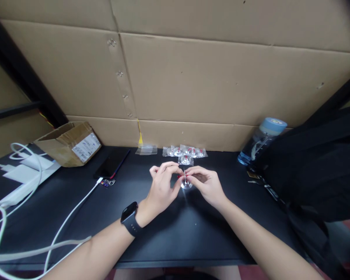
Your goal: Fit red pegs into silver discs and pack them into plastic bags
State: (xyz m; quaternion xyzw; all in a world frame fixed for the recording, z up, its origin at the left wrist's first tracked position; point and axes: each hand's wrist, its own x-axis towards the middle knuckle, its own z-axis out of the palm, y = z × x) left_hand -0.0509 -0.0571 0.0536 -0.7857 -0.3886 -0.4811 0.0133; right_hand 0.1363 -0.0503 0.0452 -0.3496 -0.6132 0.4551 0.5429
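A small clear suction cup hook (186,185) with red bits and a thin upright metal piece stands on the black desk, its round clear base downward. My left hand (165,182), with a black watch on its wrist, pinches it from the left with thumb and fingers. From the right, my right hand (207,183) pinches its upper part too. The fingertips hide much of the middle. Just beyond my hands lie several clear plastic packets (186,160) holding similar clear discs with red parts.
At left are an open cardboard box (72,144), a phone (112,164) on a white cable, a keychain (107,183) and a white power strip (29,181). Empty clear bags (146,149) lie by the cardboard wall. A water bottle (261,142) and black bag (317,163) stand right.
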